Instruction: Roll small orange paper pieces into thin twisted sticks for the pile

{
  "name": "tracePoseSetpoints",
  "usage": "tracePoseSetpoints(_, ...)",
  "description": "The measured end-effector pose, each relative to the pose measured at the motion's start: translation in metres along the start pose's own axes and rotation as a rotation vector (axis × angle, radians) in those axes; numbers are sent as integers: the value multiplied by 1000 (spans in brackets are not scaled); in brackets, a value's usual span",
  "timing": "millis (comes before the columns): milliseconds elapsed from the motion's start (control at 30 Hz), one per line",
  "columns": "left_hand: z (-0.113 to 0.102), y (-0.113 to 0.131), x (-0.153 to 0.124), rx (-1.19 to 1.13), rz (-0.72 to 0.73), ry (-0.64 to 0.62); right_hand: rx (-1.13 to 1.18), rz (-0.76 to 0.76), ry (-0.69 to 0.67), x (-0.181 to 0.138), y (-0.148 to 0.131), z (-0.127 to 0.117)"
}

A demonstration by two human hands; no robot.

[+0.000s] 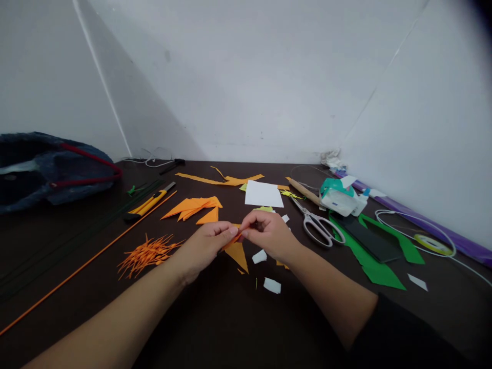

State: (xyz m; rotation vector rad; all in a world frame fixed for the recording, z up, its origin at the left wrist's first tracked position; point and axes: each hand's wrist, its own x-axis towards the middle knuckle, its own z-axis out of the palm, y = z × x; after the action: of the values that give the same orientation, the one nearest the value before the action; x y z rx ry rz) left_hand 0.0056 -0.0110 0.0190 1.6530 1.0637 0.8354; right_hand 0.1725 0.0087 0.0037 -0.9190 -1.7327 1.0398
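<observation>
My left hand (205, 246) and my right hand (269, 234) meet over the middle of the dark table (215, 318). Both pinch one small orange paper piece (235, 239) between thumb and fingertips, held just above the tabletop. An orange paper triangle (238, 254) lies right under the hands. A pile of thin orange paper strips (148, 252) sits to the left of my left hand. Small white paper scraps (272, 285) lie below my right hand.
Folded orange paper (194, 207), a white sheet (263, 194) and long orange offcuts (221, 179) lie behind the hands. Scissors (317, 224), green paper (378, 259), a tissue pack (338, 197) and tape (428, 243) are right. A yellow utility knife (149, 203), an orange stick (88, 261) and a dark bag (46, 166) are left.
</observation>
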Motion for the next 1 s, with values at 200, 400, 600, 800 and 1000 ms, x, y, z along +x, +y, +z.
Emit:
tracePoseSetpoints(200, 2, -3, 1, 42, -7, 0, 69, 15, -39, -1, -3, 0)
tracePoseSetpoints(400, 1, -10, 4, 65, 35, 75, -128, -45, 23, 0, -5, -2)
tracePoseSetpoints(600, 1, -9, 5, 187, 64, 209, -150, -24, 18, 0, -3, 0)
tracePoseSetpoints(800, 2, -2, 4, 192, 62, 215, -194, -48, 45, 1, -4, 0)
tracePoseSetpoints(1000, -1, -7, 5, -64, 11, -30, -95, -47, 18, -1, -6, -2)
